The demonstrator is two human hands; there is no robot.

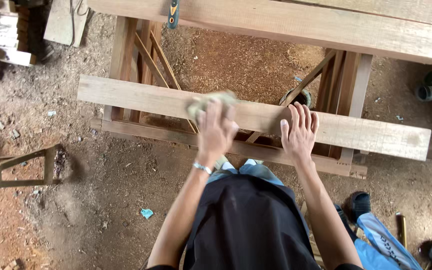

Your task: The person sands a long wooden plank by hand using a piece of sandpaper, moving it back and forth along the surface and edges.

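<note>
Long pale wooden plank across a wooden trestle frame, left hand pressing a greenish rag onto it, right hand flat, fingers spread — steadying, thick beam beyond, sawdust-strewn dirt floor, blue scrap below.

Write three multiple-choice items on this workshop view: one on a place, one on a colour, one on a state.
1. Where does the right hand rest?
A. flat on the plank
B. on the dirt floor
C. on a saw

2. What colour is the pad under the left hand?
A. bright red
B. yellowish-green
C. black

3. How is the right hand?
A. clenched in a fist
B. gripping a hammer
C. open, fingers spread

Key: 1 A, its palm lies on the plank's top face; 2 B, a yellowish-green edge shows past the fingers; 3 C, all fingers are splayed flat.
</note>
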